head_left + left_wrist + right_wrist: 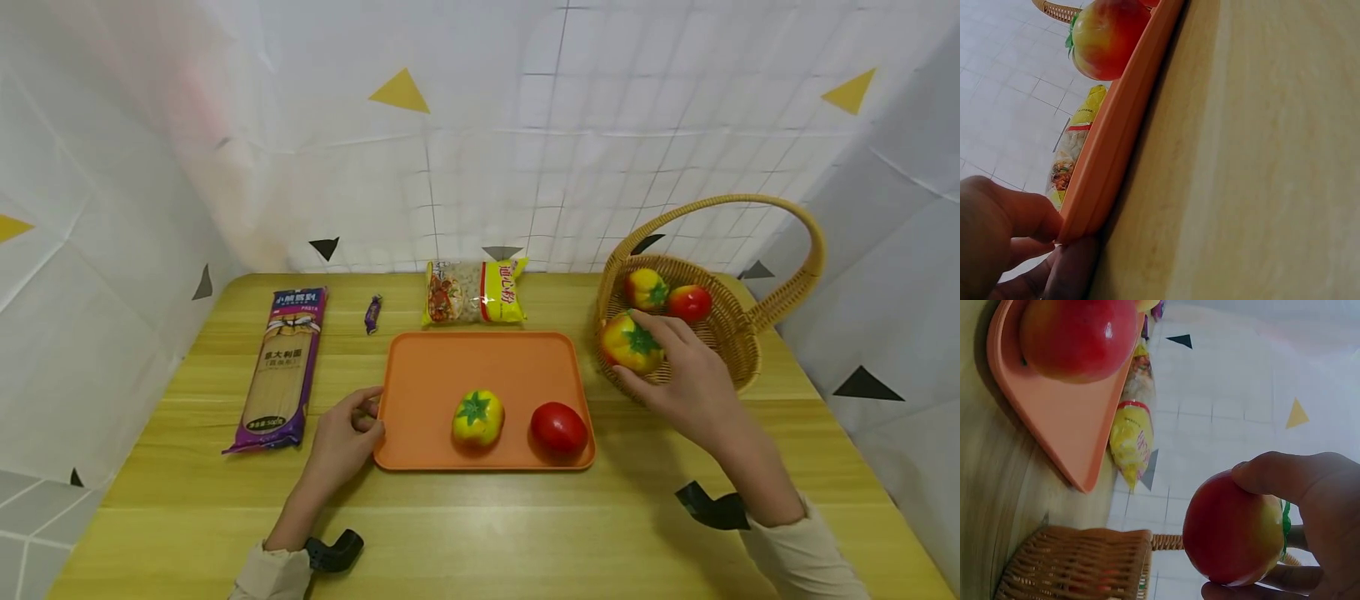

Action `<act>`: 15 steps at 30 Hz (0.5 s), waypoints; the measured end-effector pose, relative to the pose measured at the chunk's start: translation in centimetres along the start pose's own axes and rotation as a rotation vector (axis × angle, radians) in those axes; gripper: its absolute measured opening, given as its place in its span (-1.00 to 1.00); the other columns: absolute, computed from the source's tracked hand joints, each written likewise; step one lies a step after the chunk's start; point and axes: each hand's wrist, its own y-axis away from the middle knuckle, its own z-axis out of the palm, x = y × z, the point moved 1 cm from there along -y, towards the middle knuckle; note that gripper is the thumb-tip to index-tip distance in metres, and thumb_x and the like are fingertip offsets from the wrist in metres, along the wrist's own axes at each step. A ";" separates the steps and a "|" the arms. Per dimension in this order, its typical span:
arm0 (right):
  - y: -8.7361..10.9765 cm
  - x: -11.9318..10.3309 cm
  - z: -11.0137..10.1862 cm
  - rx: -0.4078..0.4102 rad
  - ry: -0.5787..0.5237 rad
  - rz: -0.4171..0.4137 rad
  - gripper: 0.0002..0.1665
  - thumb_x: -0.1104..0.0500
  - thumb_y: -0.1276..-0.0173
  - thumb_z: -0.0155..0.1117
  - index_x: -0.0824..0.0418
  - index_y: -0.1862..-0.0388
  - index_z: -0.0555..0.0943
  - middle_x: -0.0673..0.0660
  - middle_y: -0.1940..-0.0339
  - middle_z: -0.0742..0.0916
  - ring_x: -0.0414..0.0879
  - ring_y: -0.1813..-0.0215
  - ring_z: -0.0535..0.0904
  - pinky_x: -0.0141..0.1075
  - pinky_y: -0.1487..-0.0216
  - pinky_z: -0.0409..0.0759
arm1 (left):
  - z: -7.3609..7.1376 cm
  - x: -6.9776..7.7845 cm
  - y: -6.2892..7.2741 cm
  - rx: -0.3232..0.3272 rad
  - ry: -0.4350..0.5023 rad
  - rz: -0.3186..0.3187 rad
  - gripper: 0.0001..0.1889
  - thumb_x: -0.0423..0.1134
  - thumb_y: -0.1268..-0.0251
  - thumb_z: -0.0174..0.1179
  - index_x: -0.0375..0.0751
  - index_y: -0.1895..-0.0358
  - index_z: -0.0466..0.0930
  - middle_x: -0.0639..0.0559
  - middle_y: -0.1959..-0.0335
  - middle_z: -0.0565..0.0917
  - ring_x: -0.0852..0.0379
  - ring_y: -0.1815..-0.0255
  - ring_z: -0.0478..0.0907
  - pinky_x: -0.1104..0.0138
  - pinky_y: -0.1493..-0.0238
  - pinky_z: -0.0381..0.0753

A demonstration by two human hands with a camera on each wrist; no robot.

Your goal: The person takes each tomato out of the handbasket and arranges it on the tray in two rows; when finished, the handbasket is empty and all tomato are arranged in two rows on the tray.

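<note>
Holding the yellow-red fruit in my right hand, with fingers curled around it and parted to its width, I have it above the basket, right of the tray. My left hand pinches the tray's left edge. Step in hand, as judged: moving that fruit into or out of the basket; direction uncertain. The next move calls for a firm grip and clearance of the basket rim. On the tray: a yellow fruit and a red fruit.
</note>
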 end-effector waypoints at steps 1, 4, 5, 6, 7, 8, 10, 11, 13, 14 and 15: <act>0.0 -0.1 0.1 -0.002 -0.004 0.000 -0.13 0.14 -0.07 0.60 0.22 -0.38 0.47 0.24 -0.15 0.59 0.18 -0.04 0.57 0.17 0.08 0.55 | 0.0 0.0 0.0 0.000 0.001 -0.001 -0.47 -0.43 -0.20 0.22 -0.12 -0.29 0.57 -0.04 0.19 0.63 0.12 0.32 0.66 0.28 0.34 0.61; -0.2 -0.4 0.4 -0.006 -0.009 -0.009 -0.14 0.14 -0.08 0.60 0.23 -0.37 0.47 0.25 -0.16 0.60 0.19 -0.04 0.58 0.18 0.09 0.55 | 0.0 -0.1 0.0 -0.001 0.004 -0.003 -0.47 -0.42 -0.20 0.22 -0.12 -0.29 0.56 -0.04 0.19 0.63 0.12 0.32 0.66 0.28 0.34 0.62; -0.2 -0.6 0.4 -0.006 -0.013 -0.012 -0.14 0.13 -0.08 0.60 0.23 -0.37 0.47 0.25 -0.16 0.60 0.18 -0.03 0.59 0.17 0.09 0.56 | 0.0 -0.1 0.0 -0.001 0.006 -0.005 -0.47 -0.42 -0.20 0.22 -0.12 -0.29 0.56 -0.04 0.19 0.64 0.13 0.31 0.66 0.28 0.34 0.62; -0.2 -0.7 0.5 -0.008 -0.018 -0.014 -0.15 0.13 -0.09 0.59 0.23 -0.37 0.47 0.25 -0.16 0.60 0.17 -0.02 0.59 0.16 0.09 0.57 | 0.1 -0.1 0.0 -0.001 0.006 -0.006 -0.47 -0.42 -0.20 0.22 -0.12 -0.29 0.56 -0.04 0.19 0.64 0.13 0.31 0.66 0.28 0.34 0.62; -0.3 -0.8 0.6 -0.008 -0.022 -0.018 -0.15 0.13 -0.09 0.59 0.22 -0.37 0.47 0.24 -0.15 0.60 0.16 -0.01 0.59 0.15 0.10 0.58 | 0.1 -0.1 0.0 -0.002 0.006 -0.008 -0.48 -0.42 -0.20 0.22 -0.11 -0.29 0.56 -0.04 0.19 0.63 0.13 0.31 0.66 0.28 0.34 0.62; -0.3 -0.9 0.7 -0.005 -0.023 -0.024 -0.15 0.13 -0.09 0.59 0.22 -0.37 0.47 0.24 -0.15 0.61 0.15 0.01 0.60 0.13 0.10 0.59 | 0.1 -0.1 0.0 -0.002 0.006 -0.008 -0.47 -0.42 -0.20 0.22 -0.12 -0.29 0.56 -0.04 0.19 0.64 0.13 0.31 0.66 0.28 0.34 0.62; -0.3 -1.1 0.9 0.000 -0.027 -0.035 -0.15 0.14 -0.08 0.60 0.22 -0.37 0.48 0.22 -0.15 0.61 0.13 0.04 0.62 0.10 0.13 0.60 | 0.1 -0.1 0.0 -0.003 0.002 -0.009 -0.47 -0.42 -0.20 0.22 -0.12 -0.29 0.56 -0.03 0.19 0.64 0.13 0.30 0.66 0.28 0.33 0.62; -0.4 -1.3 1.0 0.001 -0.029 -0.041 -0.14 0.14 -0.08 0.60 0.21 -0.37 0.48 0.21 -0.15 0.61 0.12 0.04 0.62 0.09 0.14 0.61 | 0.1 -0.1 0.0 -0.004 0.000 -0.010 -0.47 -0.42 -0.21 0.22 -0.12 -0.30 0.56 -0.03 0.19 0.63 0.14 0.30 0.66 0.28 0.33 0.62; -0.5 -1.5 1.2 0.002 -0.031 -0.051 -0.14 0.14 -0.07 0.60 0.20 -0.37 0.47 0.20 -0.16 0.61 0.10 0.05 0.62 0.07 0.16 0.62 | 0.1 -0.1 -0.1 -0.005 -0.005 -0.013 -0.47 -0.42 -0.21 0.22 -0.12 -0.30 0.56 -0.03 0.19 0.64 0.14 0.30 0.66 0.28 0.31 0.62; -0.5 -1.6 1.3 0.002 -0.033 -0.055 -0.14 0.13 -0.07 0.61 0.20 -0.37 0.47 0.20 -0.17 0.61 0.09 0.04 0.62 0.06 0.16 0.62 | 0.1 -0.1 -0.1 -0.004 -0.007 -0.013 -0.47 -0.42 -0.21 0.22 -0.12 -0.30 0.56 -0.03 0.18 0.64 0.14 0.30 0.66 0.27 0.31 0.62; -0.5 -1.7 1.4 0.002 -0.034 -0.062 -0.14 0.13 -0.07 0.61 0.19 -0.37 0.47 0.19 -0.17 0.61 0.08 0.05 0.63 0.04 0.17 0.62 | 0.1 0.0 -0.1 -0.004 -0.009 -0.014 -0.47 -0.42 -0.21 0.22 -0.12 -0.30 0.56 -0.03 0.18 0.64 0.13 0.29 0.66 0.27 0.30 0.62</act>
